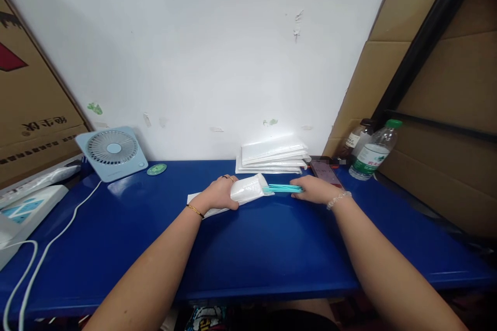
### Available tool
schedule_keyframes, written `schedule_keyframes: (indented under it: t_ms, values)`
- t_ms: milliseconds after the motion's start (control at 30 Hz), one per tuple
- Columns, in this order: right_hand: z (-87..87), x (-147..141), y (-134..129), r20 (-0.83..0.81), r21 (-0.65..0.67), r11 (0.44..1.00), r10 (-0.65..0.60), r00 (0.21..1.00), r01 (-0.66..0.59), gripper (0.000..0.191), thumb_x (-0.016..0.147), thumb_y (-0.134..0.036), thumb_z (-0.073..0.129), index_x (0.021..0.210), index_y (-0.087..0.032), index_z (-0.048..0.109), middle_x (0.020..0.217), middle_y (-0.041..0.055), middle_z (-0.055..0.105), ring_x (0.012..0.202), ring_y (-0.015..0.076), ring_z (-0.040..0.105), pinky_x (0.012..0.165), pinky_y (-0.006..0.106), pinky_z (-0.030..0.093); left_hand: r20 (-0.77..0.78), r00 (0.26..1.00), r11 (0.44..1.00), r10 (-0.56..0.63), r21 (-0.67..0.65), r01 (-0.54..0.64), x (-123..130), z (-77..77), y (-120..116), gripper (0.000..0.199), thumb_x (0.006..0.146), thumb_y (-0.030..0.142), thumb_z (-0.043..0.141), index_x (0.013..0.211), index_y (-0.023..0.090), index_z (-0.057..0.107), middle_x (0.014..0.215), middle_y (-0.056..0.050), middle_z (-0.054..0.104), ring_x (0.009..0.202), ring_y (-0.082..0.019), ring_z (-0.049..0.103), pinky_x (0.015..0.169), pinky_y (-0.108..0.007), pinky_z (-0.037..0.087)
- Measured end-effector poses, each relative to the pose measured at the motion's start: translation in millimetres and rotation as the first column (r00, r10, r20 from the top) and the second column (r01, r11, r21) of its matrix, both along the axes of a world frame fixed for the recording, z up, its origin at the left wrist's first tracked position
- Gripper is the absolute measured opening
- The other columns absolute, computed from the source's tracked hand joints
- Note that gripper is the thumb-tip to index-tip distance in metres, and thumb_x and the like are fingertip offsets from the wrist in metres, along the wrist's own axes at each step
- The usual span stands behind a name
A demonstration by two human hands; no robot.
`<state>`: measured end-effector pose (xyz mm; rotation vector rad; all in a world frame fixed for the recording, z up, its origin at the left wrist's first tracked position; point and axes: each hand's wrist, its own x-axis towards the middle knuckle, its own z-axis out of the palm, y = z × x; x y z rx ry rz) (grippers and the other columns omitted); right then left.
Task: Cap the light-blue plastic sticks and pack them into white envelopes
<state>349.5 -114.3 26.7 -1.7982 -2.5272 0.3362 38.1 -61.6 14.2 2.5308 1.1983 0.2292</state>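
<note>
My left hand (218,194) is closed around a white plastic bag (249,189), its thumb along the near side. The bag lies slanted over the blue table (279,248), with its mouth facing right. Turquoise thin strips or sticks (282,188) reach from that mouth to my right hand (315,189), whose fingers pinch their outer end. Their inner end is hidden in the bag, and their exact kind is unclear. Just behind the bag, a stack of flat white bags (272,155) lies against the wall.
A light blue fan (114,152) stands at the back left, its white cable (73,217) running forward. A green round disc (157,169) lies beside it. At right are a phone (325,171), a green-capped bottle (370,158) and a dark-capped bottle (353,139). Cardboard (438,129) flanks the table.
</note>
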Motion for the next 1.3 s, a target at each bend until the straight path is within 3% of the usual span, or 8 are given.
schedule_keyframes:
  t_ms: [200,467,533,633,800,967,1200,1300]
  values:
    - [17.9,-31,-4,0.207,0.186,0.979,0.041,0.978,-0.081,0.012,0.081,-0.026,0.053,0.087,-0.020,0.062,0.086,0.0064,0.069,0.078,0.0202,0.063,0.064,0.025,0.041,0.182,0.983,0.996,-0.034,-0.080,0.049,3,6.9,-8,0.060,0.059,0.030,0.065,0.116,0.021,0.048,0.100,-0.004,0.061,0.086,-0.023,0.060,0.070,-0.029,0.047]
    - [100.3,-99,1,0.494,0.260,0.930,0.105,0.863,-0.261,0.018,0.079,-0.017,0.054,0.090,-0.017,0.067,0.085,0.0123,0.069,0.082,0.0252,0.064,0.066,0.030,0.041,0.309,0.948,0.997,-0.071,0.034,0.064,6,18.1,-17,0.097,0.052,0.032,0.074,0.139,0.026,0.030,0.127,-0.008,0.050,0.108,-0.028,0.053,0.091,-0.039,0.043]
    - [117.5,-107,1,0.533,0.261,0.924,0.104,0.840,-0.281,0.016,0.080,-0.018,0.054,0.088,-0.017,0.068,0.083,0.0125,0.068,0.080,0.0256,0.064,0.066,0.031,0.040,0.335,0.940,0.998,-0.058,0.052,0.043,5,20.1,-18,0.097,0.053,0.029,0.073,0.139,0.026,0.029,0.129,-0.009,0.048,0.110,-0.028,0.051,0.094,-0.040,0.042]
    - [138.6,-106,1,0.582,0.273,0.924,0.064,0.811,-0.269,0.015,0.081,-0.018,0.054,0.087,-0.017,0.068,0.081,0.0115,0.068,0.077,0.0241,0.063,0.065,0.031,0.039,0.426,0.903,0.998,-0.047,0.046,0.030,3,22.3,-18,0.088,0.057,0.020,0.066,0.138,0.024,0.031,0.129,-0.008,0.048,0.109,-0.025,0.052,0.092,-0.037,0.043]
    - [168.9,-78,-2,0.640,0.344,0.909,-0.043,0.767,-0.235,0.010,0.080,-0.020,0.056,0.084,-0.019,0.065,0.076,0.0065,0.067,0.070,0.0190,0.060,0.062,0.028,0.034,0.565,0.816,0.990,-0.119,0.006,0.141,0,26.6,-20,0.083,0.060,0.015,0.060,0.137,0.020,0.030,0.120,-0.008,0.052,0.100,-0.022,0.054,0.086,-0.034,0.046]
    - [178.9,-75,-6,0.717,0.344,0.860,0.018,0.697,-0.377,0.013,0.083,-0.013,0.051,0.081,-0.020,0.063,0.072,0.0039,0.067,0.062,0.0157,0.057,0.063,0.029,0.030,0.642,0.757,0.983,-0.121,-0.026,0.180,-2,31.1,-24,0.083,0.062,0.016,0.062,0.138,0.021,0.029,0.118,-0.007,0.052,0.096,-0.021,0.054,0.082,-0.033,0.046]
    - [178.3,-142,-15,0.785,0.307,0.738,0.160,0.598,-0.601,0.014,0.086,-0.012,0.052,0.082,-0.018,0.064,0.075,0.0050,0.067,0.067,0.0160,0.059,0.066,0.030,0.028,0.747,0.658,0.974,-0.093,-0.068,0.215,1,27.8,-25,0.083,0.064,0.017,0.063,0.139,0.021,0.027,0.122,-0.007,0.051,0.099,-0.022,0.052,0.084,-0.032,0.044]
    - [188.3,-159,-15,0.766,0.310,0.715,0.203,0.610,-0.627,0.018,0.084,-0.007,0.051,0.088,-0.018,0.065,0.081,0.0053,0.067,0.074,0.0164,0.059,0.067,0.030,0.030,0.788,0.610,0.961,-0.082,-0.099,0.257,0,26.0,-25,0.084,0.065,0.018,0.064,0.140,0.021,0.025,0.125,-0.008,0.049,0.103,-0.023,0.051,0.086,-0.032,0.043]
